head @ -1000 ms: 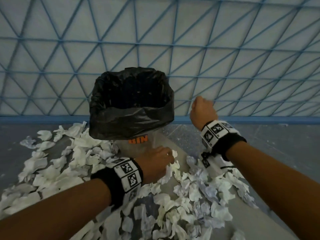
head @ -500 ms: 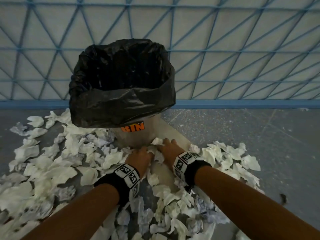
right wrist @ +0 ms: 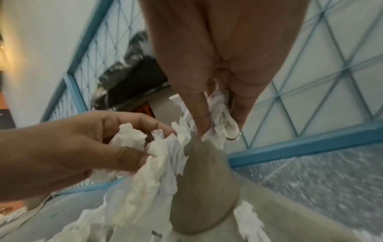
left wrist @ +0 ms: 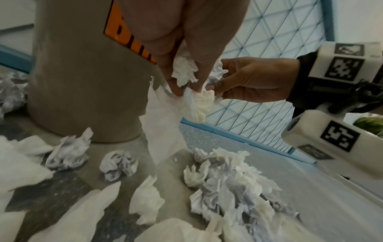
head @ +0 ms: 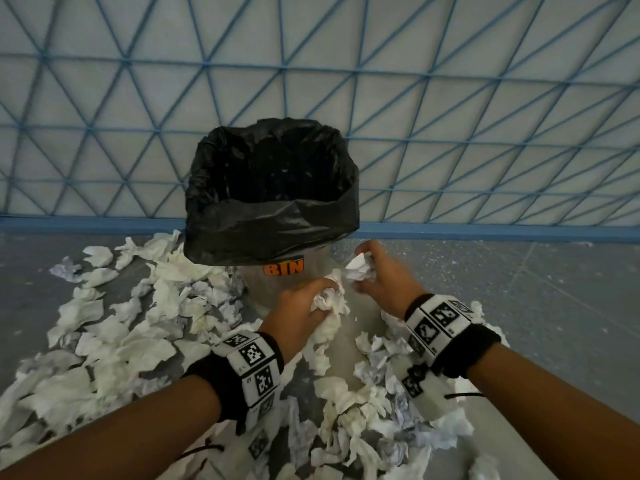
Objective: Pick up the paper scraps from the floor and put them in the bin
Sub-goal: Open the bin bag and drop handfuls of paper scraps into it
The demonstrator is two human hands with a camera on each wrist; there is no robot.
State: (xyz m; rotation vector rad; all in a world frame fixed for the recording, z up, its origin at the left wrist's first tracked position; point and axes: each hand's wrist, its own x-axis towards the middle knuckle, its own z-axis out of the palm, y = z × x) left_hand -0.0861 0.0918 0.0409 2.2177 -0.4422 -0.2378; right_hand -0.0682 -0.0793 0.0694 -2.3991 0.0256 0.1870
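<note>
A grey bin [head: 277, 282] with a black liner [head: 273, 188] and an orange "BIN" label stands against the wall. White crumpled paper scraps [head: 114, 341] lie all over the floor around it. My left hand [head: 308, 306] grips a bunch of scraps [head: 329, 299] just in front of the bin's base, and a long piece hangs down from it [left wrist: 163, 124]. My right hand [head: 374, 275] holds a crumpled scrap [head: 358, 270] a little higher, to the right of the bin, below its rim. The two hands are close together.
A white wall panel with a blue lattice [head: 450, 116] and a blue base rail [head: 485, 232] rises right behind the bin. More scraps [head: 374, 410] lie between my forearms. The grey floor [head: 554, 306] to the right holds little paper.
Both hands were down on the scraps at the bin's foot half a second ago. They have since risen with paper in their fingers, the right one higher, and the view has tilted up.
</note>
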